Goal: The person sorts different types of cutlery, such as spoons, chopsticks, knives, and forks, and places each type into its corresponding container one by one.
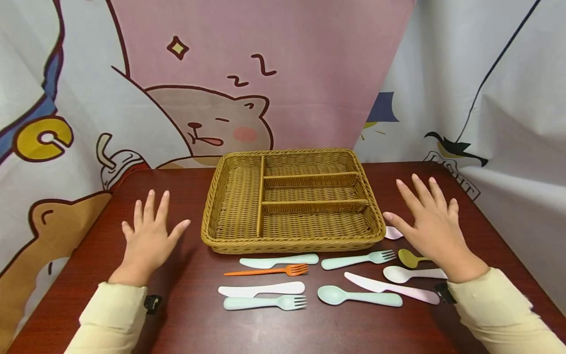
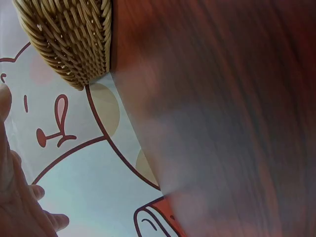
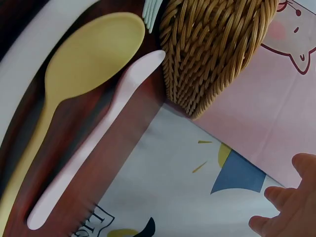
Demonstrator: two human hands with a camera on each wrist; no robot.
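My left hand is held with spread fingers over the table, left of a wicker cutlery basket. On the other side, my right hand has its fingers spread too and holds nothing. It partly covers a yellow spoon, a white spoon and a pale pink utensil. In front of the basket lie a mint knife, an orange fork, a white knife and a mint fork. Further right are another mint fork, a mint spoon and a pink knife.
Wicker dividers split the basket into one long left compartment and three shorter ones on the right. The dark red table ends at a printed cloth backdrop, which also hangs at both sides.
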